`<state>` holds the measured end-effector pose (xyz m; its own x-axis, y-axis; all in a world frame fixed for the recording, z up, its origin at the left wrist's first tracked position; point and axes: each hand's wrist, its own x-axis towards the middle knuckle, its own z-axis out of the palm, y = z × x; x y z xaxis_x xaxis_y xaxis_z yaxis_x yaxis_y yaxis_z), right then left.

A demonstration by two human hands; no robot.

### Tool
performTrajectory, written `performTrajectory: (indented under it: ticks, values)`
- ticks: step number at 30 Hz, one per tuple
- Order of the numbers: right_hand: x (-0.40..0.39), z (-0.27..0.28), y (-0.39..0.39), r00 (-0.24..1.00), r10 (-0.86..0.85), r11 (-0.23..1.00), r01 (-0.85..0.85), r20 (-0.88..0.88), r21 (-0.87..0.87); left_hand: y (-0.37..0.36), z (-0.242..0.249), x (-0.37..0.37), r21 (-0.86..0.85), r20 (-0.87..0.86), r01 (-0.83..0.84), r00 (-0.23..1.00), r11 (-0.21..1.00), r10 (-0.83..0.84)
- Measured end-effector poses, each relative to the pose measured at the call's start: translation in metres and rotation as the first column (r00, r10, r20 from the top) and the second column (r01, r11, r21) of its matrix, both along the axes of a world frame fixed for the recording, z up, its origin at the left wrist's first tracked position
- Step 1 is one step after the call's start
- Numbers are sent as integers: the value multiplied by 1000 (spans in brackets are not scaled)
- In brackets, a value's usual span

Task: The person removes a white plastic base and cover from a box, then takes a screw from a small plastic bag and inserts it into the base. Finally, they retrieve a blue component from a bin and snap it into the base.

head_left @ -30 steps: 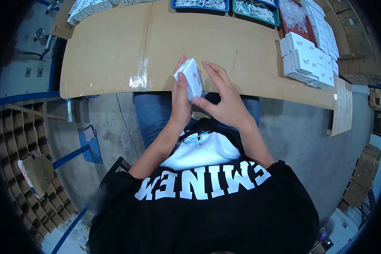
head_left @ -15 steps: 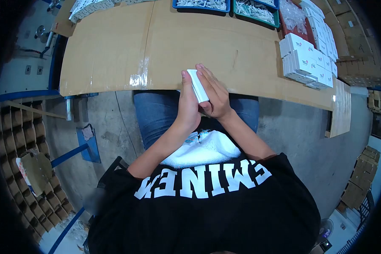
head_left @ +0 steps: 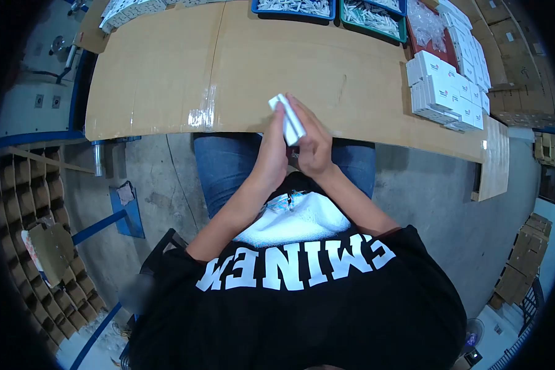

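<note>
A: Two hands, one item. The left hand [head_left: 271,151] and the right hand [head_left: 313,145] are pressed palm to palm around a small white carton [head_left: 288,118], held edge-up over the near rim of the cardboard-covered table [head_left: 160,80]. Fingers lie flat and together against its faces.

B: Step in hand?

A: Judged as squaring or closing the carton. The next move would call for a firm grip on one face while the other hand frees itself (the flaps are hidden, so I cannot tell whether it is sealed).

B: Remaining stock, left to right?

A: White cartons at the far left corner [head_left: 126,9]; a blue tray [head_left: 293,7] and a green tray [head_left: 376,15] of small white pieces; a stack of white cartons [head_left: 444,89] well apart at the right.

B: Writing?

A: Small red marks on the stacked cartons, too small to read. On the black shirt [head_left: 296,302], white capitals: "EMINEM", upside down to the camera.
</note>
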<state>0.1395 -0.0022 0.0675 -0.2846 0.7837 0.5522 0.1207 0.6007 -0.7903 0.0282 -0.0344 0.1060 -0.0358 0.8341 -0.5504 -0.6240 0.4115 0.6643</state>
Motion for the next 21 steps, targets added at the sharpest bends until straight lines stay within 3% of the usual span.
performTrajectory:
  ticks: [2,4,6,8,10,11,12,13,18,20,21]
  values:
    - [0,6,3,998,10,996,-16,-62,-92,-1,-16,-6,86,45,48,998,995,-52]
    - [2,11,8,992,9,983,-32,-126,-180,-2,-19,-4,418,-457,175,889,891,39]
    - [7,13,7,990,5,871,-75,-144,-485,-4,-15,-12,384,-399,231,915,894,-65]
    - [17,19,13,993,33,866,-83,-110,-494,2,-6,-21,236,-314,215,940,948,-135]
    - [24,19,16,985,113,930,-58,132,-362,1,-12,-23,208,-344,155,936,966,-77]
    - [28,18,17,975,113,960,-57,193,-273,3,-16,-29,166,-239,146,965,975,-104]
    - [28,20,15,975,112,960,-56,192,-275,5,-12,-32,123,-130,142,983,982,-126]
    - [27,25,11,975,124,965,-75,183,-252,5,0,-24,124,-139,66,989,990,-49]
    - [26,10,9,954,155,981,-118,258,-153,3,-22,-21,55,-97,101,991,993,-96]
    - [24,4,10,930,63,994,-90,361,57,1,-25,-19,37,-63,125,990,991,-122]
    - [22,3,9,931,64,994,-91,360,57,0,-25,-17,48,-75,113,991,992,-109]
